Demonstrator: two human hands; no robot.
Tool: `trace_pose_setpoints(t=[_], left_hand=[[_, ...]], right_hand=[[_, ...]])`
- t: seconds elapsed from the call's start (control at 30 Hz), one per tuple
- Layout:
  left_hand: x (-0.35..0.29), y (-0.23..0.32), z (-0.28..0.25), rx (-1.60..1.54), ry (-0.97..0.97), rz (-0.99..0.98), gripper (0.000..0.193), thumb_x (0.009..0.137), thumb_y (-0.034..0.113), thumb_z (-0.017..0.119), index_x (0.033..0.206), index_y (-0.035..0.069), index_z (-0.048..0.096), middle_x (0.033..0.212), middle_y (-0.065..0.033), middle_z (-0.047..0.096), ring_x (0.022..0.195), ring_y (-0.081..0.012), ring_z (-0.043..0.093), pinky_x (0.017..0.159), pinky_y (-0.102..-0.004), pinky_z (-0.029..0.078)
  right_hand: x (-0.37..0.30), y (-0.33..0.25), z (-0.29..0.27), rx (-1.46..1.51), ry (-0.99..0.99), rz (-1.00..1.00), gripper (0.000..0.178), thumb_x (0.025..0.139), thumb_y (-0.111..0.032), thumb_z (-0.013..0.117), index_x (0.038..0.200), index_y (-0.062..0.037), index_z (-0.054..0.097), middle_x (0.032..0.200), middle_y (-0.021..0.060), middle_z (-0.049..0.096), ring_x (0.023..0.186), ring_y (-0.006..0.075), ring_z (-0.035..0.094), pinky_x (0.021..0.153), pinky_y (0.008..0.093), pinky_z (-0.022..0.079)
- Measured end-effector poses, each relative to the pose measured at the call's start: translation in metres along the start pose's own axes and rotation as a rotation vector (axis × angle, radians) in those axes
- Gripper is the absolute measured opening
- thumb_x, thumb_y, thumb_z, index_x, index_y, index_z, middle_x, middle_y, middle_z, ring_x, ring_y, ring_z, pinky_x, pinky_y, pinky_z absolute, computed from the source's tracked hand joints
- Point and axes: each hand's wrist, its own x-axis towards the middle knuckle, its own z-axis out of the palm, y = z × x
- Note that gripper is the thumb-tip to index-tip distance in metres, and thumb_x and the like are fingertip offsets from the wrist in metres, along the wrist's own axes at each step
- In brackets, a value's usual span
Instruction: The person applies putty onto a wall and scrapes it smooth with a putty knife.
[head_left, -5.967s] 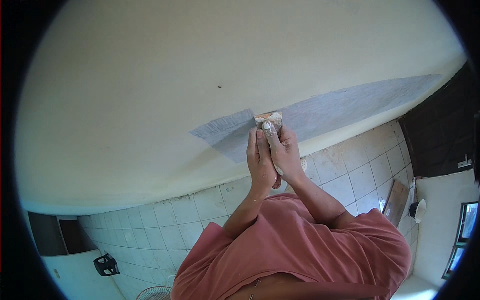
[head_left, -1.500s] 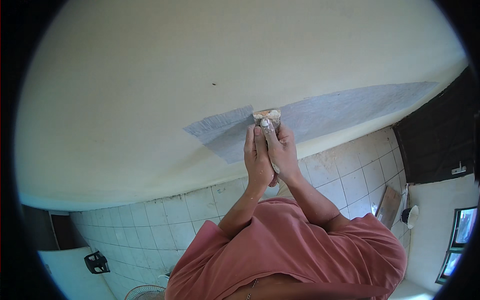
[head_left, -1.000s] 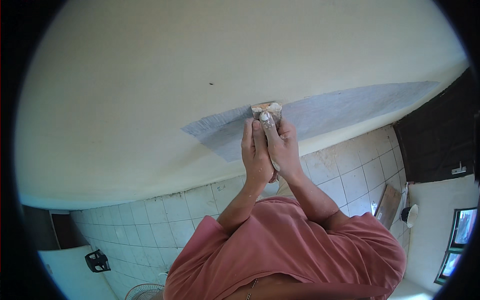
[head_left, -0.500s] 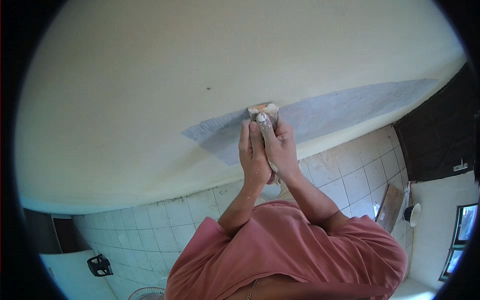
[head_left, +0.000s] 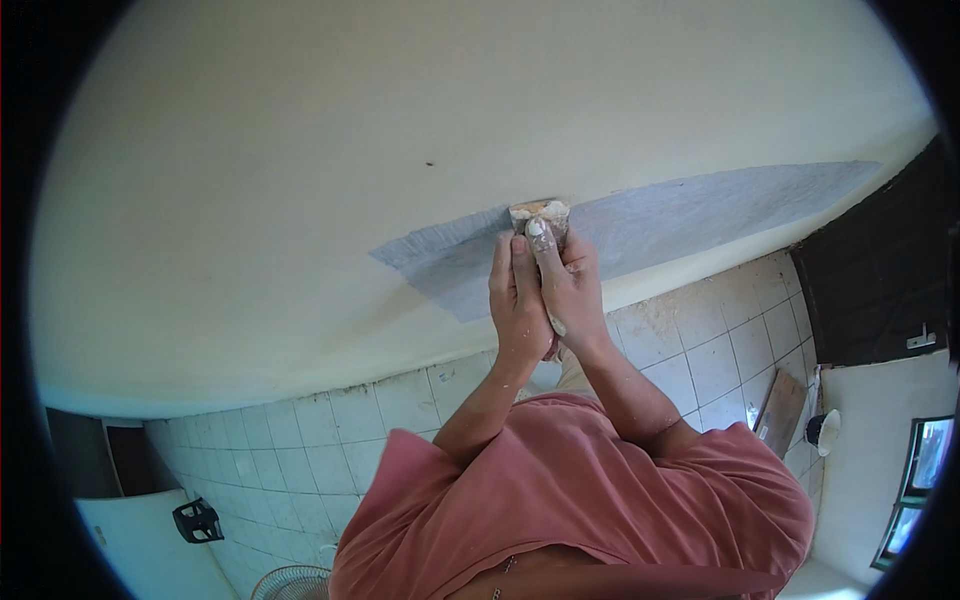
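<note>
Both my hands are pressed together against the pale wall (head_left: 270, 180), on a long grey patch (head_left: 700, 205) in its surface. My right hand (head_left: 572, 285) is closed round a short, wide-edged scraper (head_left: 552, 211) smeared with whitish paste, its thumb stretched along the top. My left hand (head_left: 517, 300) is closed alongside, its fingers pressed to the scraper and to the right hand. The scraper's far edge meets the wall near the upper border of the patch. Its handle is hidden in my hands. White specks dot my fingers and wrists.
White floor tiles (head_left: 320, 440) run below the wall. To the right are a dark door (head_left: 880, 260), a wooden board (head_left: 780, 410), a black-and-white bucket (head_left: 824, 432) and a window (head_left: 915, 485). A black stool (head_left: 197, 521) and a fan (head_left: 292, 583) stand at lower left.
Both hands and the scraper appear slightly farther right and up in the picture. The wall has shifted a little as well, so the view has moved. The grip is unchanged.
</note>
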Motion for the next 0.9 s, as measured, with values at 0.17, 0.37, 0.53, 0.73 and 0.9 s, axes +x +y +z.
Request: trace_pose_setpoints(t=[0.17,0.37,0.53,0.73,0.9], left_hand=[[-0.007,-0.014,0.002,-0.045,0.066,-0.022,0.031,0.096,0.027,0.032,0.1,0.0,0.048,0.085,-0.0065,0.051,0.077,-0.0129,0.047,0.069,-0.0272,0.039],[0.006,-0.002,0.001,0.081,0.064,0.047,0.027,0.095,0.022,0.036,0.101,-0.001,0.048,0.086,-0.0144,0.053,0.074,-0.0216,0.05,0.068,-0.0328,0.041],[-0.007,-0.004,-0.004,0.153,0.201,0.078,0.026,0.094,0.021,0.035,0.103,0.0,0.048,0.088,-0.0175,0.057,0.074,-0.0272,0.054,0.069,-0.0355,0.042],[-0.031,-0.009,0.01,-0.025,0.379,0.068,0.027,0.093,0.023,0.037,0.101,0.001,0.05,0.078,-0.0175,0.058,0.069,-0.025,0.056,0.067,-0.0341,0.043],[-0.052,0.025,0.014,0.049,0.48,0.229,0.031,0.093,0.026,0.039,0.092,0.0,0.056,0.077,-0.0124,0.062,0.069,-0.0213,0.057,0.067,-0.0321,0.044]], right_hand=[[-0.003,0.004,0.002,0.038,0.008,0.029,0.024,0.092,-0.02,0.045,0.092,0.0016,0.057,0.065,-0.0009,0.051,0.059,0.0046,0.043,0.052,0.0227,0.038],[0.012,0.004,0.002,0.006,-0.075,0.005,0.023,0.092,-0.017,0.045,0.098,0.0011,0.056,0.073,-0.0008,0.054,0.064,0.005,0.046,0.056,0.0211,0.04],[0.0,0.011,0.004,0.211,-0.058,0.091,0.025,0.091,-0.018,0.046,0.108,-0.0009,0.052,0.091,0.0036,0.055,0.081,0.0096,0.053,0.064,0.022,0.043],[-0.009,0.011,0.002,-0.124,-0.141,0.137,0.062,0.087,-0.054,0.031,0.109,0.0024,0.047,0.103,0.0238,0.049,0.089,0.0366,0.05,0.078,0.0432,0.039],[-0.021,0.006,-0.033,-0.308,-0.577,-0.304,0.033,0.091,-0.016,0.044,0.12,-0.0008,0.041,0.102,0.0074,0.051,0.092,0.0138,0.053,0.069,0.0265,0.046]])
